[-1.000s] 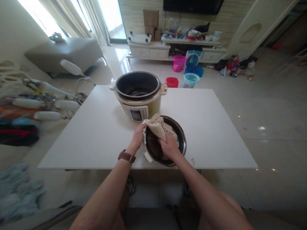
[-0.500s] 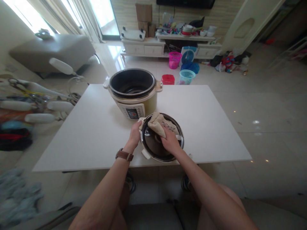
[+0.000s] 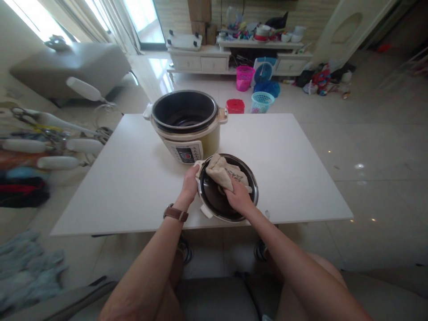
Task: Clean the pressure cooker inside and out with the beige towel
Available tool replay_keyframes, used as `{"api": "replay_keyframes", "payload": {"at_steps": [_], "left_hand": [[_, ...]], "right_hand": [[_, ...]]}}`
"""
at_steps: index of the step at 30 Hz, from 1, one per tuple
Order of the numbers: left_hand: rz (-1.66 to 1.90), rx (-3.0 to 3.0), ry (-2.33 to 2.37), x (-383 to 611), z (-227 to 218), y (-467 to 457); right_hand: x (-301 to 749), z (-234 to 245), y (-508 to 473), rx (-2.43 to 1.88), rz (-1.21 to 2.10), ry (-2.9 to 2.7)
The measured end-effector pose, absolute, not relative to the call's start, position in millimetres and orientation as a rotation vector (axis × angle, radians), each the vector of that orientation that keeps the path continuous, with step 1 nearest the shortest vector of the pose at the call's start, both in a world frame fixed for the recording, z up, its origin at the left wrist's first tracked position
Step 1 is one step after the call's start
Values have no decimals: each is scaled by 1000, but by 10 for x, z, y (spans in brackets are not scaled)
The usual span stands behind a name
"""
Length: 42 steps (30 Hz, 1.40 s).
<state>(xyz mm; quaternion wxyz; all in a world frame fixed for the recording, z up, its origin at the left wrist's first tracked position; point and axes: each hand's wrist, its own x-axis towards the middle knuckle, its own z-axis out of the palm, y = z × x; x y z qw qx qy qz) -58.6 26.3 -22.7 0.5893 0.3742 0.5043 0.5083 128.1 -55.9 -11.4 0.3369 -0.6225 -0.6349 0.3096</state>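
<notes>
Lid (image 3: 214, 203), round & dark-faced w/ a shiny metal rim and pale side lugs, sits lower centre of frame, tilted a bit, above the near part of the glossy white rectangular table (image 3: 287, 178); can't tell if it's resting on it. Bunched beige fabric cloth w/ dark print (image 3: 220, 171) lies against the lid's upper part.

R hand (image 3: 239, 196): fingers curled in, pinching the cloth onto the dark face. L hand (image 3: 189, 185): closed round the lid's left edge, thumb up top, far fingers hidden; brown-strapped wristwatch (image 3: 176, 214) on that wrist.

Step in hand, I'd judge: wiping the lid, prob. partway. Next move calls for a firm L grip, w/ the cloth worked round the rim groove & over the bit under the R hand. Slip risk if L grip loosens.

Just beyond, upper left of lid: cream round-bodied cooker w/ black inner pot & front control panel (image 3: 187, 138), uncovered, upright. Further back, top centre: bright pink plastic mesh basket (image 3: 245, 79), pale-blue plastic mesh basket (image 3: 262, 103), long white low cabinet (image 3: 200, 63).
</notes>
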Motion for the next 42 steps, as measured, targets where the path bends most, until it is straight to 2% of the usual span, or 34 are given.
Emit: {"api": "replay_keyframes", "payload": {"at_steps": [5, 9, 11, 13, 16, 22, 29, 42], "left_hand": [[1179, 804, 1183, -619, -305, 296], [1145, 763, 1235, -643, -275, 303], [1143, 766, 1230, -644, -247, 299], [1145, 772, 1222, -640, -229, 296], [1144, 771, 1230, -634, -229, 296], [1154, 734, 1240, -673, -292, 321], [1088, 683, 1290, -720, -283, 303], [1107, 679, 1313, -695, -270, 309]], "right_hand": [[1468, 91, -596, -1394, 1162, -1780], [1904, 210, -476, -1457, 1482, -1607], [1991, 204, -420, -1517, 1424, -1367], [1931, 162, -393, -1570, 1231, -1142], [1665, 76, -422, -1569, 972, -1067], [1342, -15, -553, -1385, 1120, -1662], [1459, -118, -463, -1589, 927, -1379], [1369, -165, -522, -1529, 931, -1593]]}}
